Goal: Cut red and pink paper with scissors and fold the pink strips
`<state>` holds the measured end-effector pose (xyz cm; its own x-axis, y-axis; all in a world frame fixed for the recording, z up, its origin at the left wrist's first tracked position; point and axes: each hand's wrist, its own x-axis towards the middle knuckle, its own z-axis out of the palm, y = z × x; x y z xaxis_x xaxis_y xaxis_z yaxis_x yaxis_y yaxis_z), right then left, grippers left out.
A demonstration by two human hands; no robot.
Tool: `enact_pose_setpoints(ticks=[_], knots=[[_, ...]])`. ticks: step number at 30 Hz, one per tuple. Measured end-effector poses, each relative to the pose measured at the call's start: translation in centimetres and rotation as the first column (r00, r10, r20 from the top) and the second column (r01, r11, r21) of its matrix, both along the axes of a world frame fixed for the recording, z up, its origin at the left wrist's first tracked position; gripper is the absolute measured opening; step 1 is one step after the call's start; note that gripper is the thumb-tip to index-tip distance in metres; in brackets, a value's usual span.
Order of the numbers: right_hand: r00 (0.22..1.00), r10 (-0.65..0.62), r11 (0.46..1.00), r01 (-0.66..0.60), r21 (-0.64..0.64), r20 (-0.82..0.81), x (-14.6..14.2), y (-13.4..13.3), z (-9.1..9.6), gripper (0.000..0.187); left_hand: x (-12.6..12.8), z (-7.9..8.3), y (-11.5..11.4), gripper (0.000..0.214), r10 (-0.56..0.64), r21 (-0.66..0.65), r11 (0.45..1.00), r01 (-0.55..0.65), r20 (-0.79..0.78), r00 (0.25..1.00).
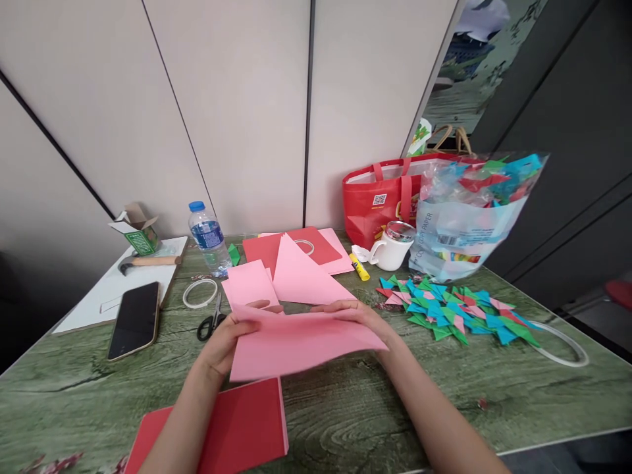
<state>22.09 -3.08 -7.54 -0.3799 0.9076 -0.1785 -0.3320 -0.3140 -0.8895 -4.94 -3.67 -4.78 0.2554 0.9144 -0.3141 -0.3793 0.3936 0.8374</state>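
A sheet of pink paper (296, 349) is held up off the table between my two hands, slightly curved. My left hand (237, 336) pinches its upper left corner, the thumb on the near face and the fingers behind. At the upper right edge, my right hand (353, 316) grips the same sheet, partly hidden by it. Just beyond lie a pink folded triangle (303, 273) and smaller pink pieces (253, 282). Under my left forearm rests a stack of red paper (247, 421) with a pink edge showing. Scissors (211, 322) lie beside my left hand.
Left: a phone (134, 320), hammer (153, 261), green box (141, 237), water bottle (210, 240) and tape ring (199, 293). Behind: red paper (316, 243), a glue stick (360, 267), white mug (394, 250) and red bag (363, 207). Right: folded paper pieces (449, 313), a stuffed plastic bag (459, 230).
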Motion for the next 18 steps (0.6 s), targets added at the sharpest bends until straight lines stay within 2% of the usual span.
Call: enact_pose_setpoints(ticks=[3,6,9,11,13,15,18], knots=[[0.989,-0.109,0.994,0.111,0.019,-0.099,-0.1,0.3,-0.5,0.033,-0.1,-0.9,0.8,0.025,0.147,-0.120,0.983,-0.142,0.036,0.989],[0.969,-0.120,0.983,0.146,0.111,-0.216,0.0,0.6,-0.4,0.042,0.0,-1.3,1.6,0.037,0.319,-0.231,0.930,-0.285,0.130,0.939],[0.977,-0.108,0.959,0.151,0.239,-0.185,0.1,0.4,-0.2,0.042,0.1,-1.1,1.7,0.047,0.383,-0.264,0.905,-0.335,0.161,0.909],[0.992,-0.098,0.943,0.120,0.309,-0.085,0.0,0.3,-0.3,0.045,0.1,-1.1,1.6,0.043,0.360,-0.261,0.914,-0.312,0.162,0.919],[0.990,-0.143,0.923,0.134,0.361,0.000,-0.1,0.2,-0.6,0.044,0.1,-1.2,1.3,0.034,0.307,-0.252,0.931,-0.265,0.146,0.940],[0.969,-0.246,0.903,0.222,0.368,0.018,-0.4,0.3,-1.0,0.033,0.1,-1.4,1.1,0.022,0.230,-0.219,0.955,-0.201,0.113,0.967],[0.907,-0.421,0.869,0.409,0.280,-0.018,-0.8,0.8,-1.8,0.020,0.4,-1.5,0.7,0.016,0.075,-0.098,0.993,-0.070,0.049,0.996]])
